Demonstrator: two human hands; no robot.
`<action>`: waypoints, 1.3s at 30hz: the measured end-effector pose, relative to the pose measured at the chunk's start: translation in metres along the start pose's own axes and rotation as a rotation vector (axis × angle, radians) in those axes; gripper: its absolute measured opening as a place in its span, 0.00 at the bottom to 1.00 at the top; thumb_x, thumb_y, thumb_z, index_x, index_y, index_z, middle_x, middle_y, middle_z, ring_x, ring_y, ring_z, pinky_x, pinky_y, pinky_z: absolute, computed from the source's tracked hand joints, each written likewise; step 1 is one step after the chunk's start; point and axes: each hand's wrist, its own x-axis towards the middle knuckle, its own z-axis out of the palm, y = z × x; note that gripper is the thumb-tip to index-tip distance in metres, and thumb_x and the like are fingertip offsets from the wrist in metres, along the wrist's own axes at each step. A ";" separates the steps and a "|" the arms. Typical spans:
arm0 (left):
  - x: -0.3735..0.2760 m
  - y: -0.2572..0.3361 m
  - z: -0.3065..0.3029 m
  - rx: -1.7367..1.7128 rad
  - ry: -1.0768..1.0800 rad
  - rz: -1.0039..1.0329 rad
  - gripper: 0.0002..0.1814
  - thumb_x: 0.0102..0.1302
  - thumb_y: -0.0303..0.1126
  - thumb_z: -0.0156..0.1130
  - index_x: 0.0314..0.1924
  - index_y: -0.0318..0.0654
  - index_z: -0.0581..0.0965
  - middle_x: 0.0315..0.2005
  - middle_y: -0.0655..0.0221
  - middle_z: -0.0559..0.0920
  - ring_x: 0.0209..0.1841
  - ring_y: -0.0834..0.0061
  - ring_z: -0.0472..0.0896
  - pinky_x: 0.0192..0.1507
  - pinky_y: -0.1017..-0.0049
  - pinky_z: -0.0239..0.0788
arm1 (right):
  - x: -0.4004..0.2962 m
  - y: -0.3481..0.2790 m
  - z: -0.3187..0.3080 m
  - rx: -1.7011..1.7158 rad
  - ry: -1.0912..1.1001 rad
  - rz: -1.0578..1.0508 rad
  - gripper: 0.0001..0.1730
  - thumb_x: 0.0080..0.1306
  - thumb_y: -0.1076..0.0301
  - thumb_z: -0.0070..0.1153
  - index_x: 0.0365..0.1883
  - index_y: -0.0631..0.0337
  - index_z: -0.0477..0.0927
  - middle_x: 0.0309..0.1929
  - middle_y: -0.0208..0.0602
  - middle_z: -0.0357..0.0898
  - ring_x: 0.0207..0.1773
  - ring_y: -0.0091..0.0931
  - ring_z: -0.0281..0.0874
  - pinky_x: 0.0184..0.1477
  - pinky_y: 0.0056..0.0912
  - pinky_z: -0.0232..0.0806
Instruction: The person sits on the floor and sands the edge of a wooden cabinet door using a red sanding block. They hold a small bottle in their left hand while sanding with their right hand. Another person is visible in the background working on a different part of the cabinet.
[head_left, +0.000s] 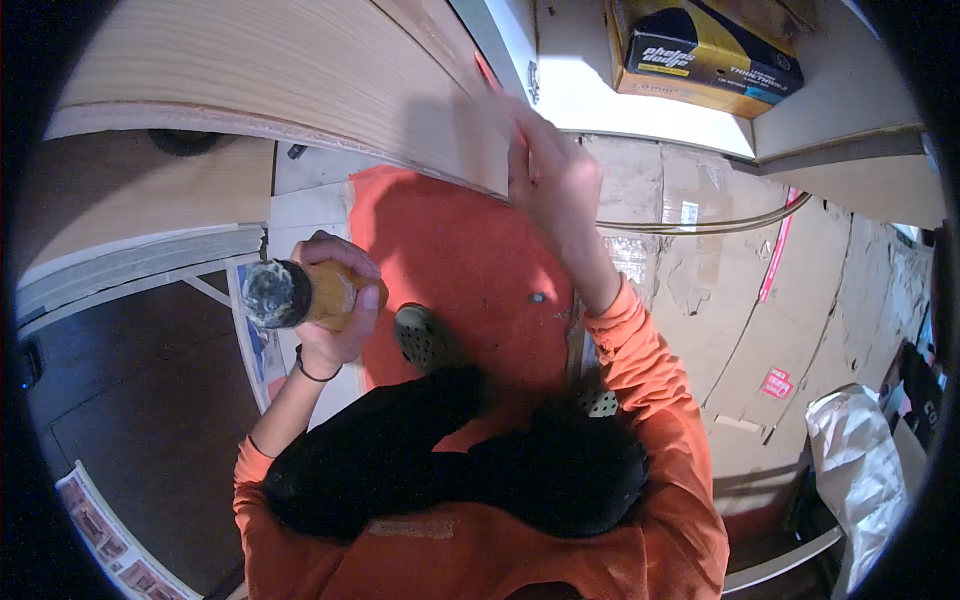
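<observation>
My left hand (341, 300) is wrapped around a yellowish bottle or jar (330, 296) with a dark rim and a whitish, smeared round end that faces the camera. Up by the edge of a pale wood-grain panel (300, 67), my right hand (551, 169) is blurred, with its fingers closed on a thin reddish item (487, 71). Too little of that item shows to tell what it is. Whether it touches the panel cannot be told.
Below the panel lies a red mat (465, 262), with my clog (426, 337) on it. A wire box (712, 60) stands in a white compartment at the upper right. Flattened cardboard (690, 300) covers the floor on the right, crossed by a cable (705, 227); a crumpled silvery bag (855, 457) is at lower right.
</observation>
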 end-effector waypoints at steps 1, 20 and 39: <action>0.001 0.002 0.000 -0.003 0.004 0.002 0.16 0.55 0.21 0.61 0.42 0.34 0.67 0.32 0.64 0.74 0.35 0.73 0.75 0.42 0.72 0.70 | -0.004 -0.002 -0.001 -0.007 -0.004 -0.007 0.18 0.61 0.77 0.57 0.51 0.55 0.81 0.33 0.43 0.83 0.29 0.37 0.82 0.30 0.33 0.72; 0.000 0.004 -0.001 -0.037 -0.014 0.003 0.15 0.56 0.22 0.59 0.42 0.34 0.66 0.32 0.63 0.74 0.36 0.72 0.75 0.43 0.70 0.70 | -0.001 -0.008 -0.008 0.038 0.050 -0.159 0.29 0.57 0.75 0.55 0.60 0.52 0.74 0.48 0.37 0.81 0.39 0.35 0.82 0.39 0.38 0.75; 0.005 0.007 0.010 -0.035 0.004 -0.057 0.16 0.59 0.31 0.64 0.42 0.35 0.67 0.31 0.62 0.75 0.35 0.72 0.76 0.42 0.69 0.70 | 0.012 -0.025 -0.012 -0.087 0.102 -0.187 0.31 0.52 0.75 0.58 0.58 0.57 0.75 0.44 0.30 0.82 0.37 0.28 0.83 0.34 0.29 0.76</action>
